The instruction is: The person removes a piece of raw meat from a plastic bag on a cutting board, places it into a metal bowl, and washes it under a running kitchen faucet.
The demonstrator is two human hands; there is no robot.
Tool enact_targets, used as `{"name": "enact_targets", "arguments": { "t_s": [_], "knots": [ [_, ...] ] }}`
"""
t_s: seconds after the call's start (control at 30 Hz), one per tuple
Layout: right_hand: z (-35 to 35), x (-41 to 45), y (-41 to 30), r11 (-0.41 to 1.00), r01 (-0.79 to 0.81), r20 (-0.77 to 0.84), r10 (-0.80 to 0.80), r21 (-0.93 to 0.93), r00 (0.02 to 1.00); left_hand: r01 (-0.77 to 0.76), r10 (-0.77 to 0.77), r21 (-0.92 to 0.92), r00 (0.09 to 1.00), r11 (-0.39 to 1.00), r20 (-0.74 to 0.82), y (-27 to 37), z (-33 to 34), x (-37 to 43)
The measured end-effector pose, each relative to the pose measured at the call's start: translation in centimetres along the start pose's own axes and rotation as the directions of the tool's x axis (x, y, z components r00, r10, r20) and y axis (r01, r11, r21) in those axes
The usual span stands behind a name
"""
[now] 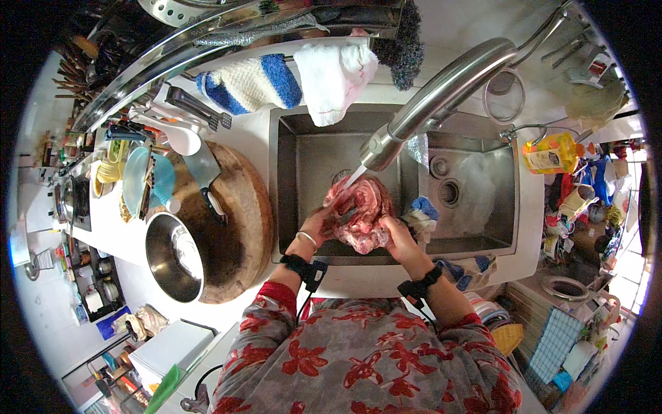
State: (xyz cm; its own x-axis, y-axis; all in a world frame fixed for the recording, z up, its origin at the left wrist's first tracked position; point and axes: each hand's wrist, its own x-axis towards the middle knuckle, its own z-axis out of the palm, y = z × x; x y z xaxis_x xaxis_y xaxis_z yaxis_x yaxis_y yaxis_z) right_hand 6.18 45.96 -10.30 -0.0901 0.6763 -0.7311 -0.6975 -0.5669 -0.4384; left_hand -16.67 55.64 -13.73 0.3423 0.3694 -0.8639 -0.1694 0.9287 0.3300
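A piece of raw, bony red meat (362, 212) is held over the left basin of a double stainless steel sink (320, 253). My left hand (316, 227) grips its left side, and my right hand (397, 239) grips its lower right side. Water runs from the thick metal faucet (380, 147) above onto the top of the meat. The meat is bent in a curve with a gap in its middle. A blue and white cloth (424, 212) hangs over the sink divider, close to my right hand.
Left of the sink lies a round wooden chopping board (248, 222), bearing a cleaver (202, 168) and a metal bowl (175, 257). Towels (336, 77) hang beyond the sink. A dish soap bottle (551, 153) stands at right. Another cloth (465, 271) lies on the front edge.
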Motion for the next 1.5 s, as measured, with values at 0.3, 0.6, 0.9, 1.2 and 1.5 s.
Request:
{"name": "enact_targets", "arguments": {
  "t_s": [0.3,0.6,0.9,1.2,1.5],
  "knots": [
    [0.2,0.8,-0.4,0.716,0.4,0.358,-0.221,-0.572,0.907,-0.1,0.149,0.233,0.967,0.967,-0.205,0.6,-3.2,1.0],
    [-1.7,3.5,0.4,0.891,0.137,0.237,-0.034,-0.433,0.971,-0.061,0.151,0.416,0.971,0.907,-0.187,1.8,-3.9,0.3],
    [-0.4,6.6,-4.3,0.895,0.089,0.24,0.021,-0.438,0.971,-0.07,0.156,0.353,0.963,0.933,-0.22,-0.8,-5.7,3.7],
    [2.3,12.3,-5.2,0.883,0.043,0.286,0.105,-0.468,0.952,-0.217,0.312,0.385,0.928,0.897,-0.204,-4.9,-9.3,5.3],
    [4.2,12.6,-3.9,0.681,0.012,0.105,0.095,-0.732,0.99,-0.089,0.167,0.545,0.981,0.834,-0.095,-3.1,-8.5,2.5]
  ]
}}
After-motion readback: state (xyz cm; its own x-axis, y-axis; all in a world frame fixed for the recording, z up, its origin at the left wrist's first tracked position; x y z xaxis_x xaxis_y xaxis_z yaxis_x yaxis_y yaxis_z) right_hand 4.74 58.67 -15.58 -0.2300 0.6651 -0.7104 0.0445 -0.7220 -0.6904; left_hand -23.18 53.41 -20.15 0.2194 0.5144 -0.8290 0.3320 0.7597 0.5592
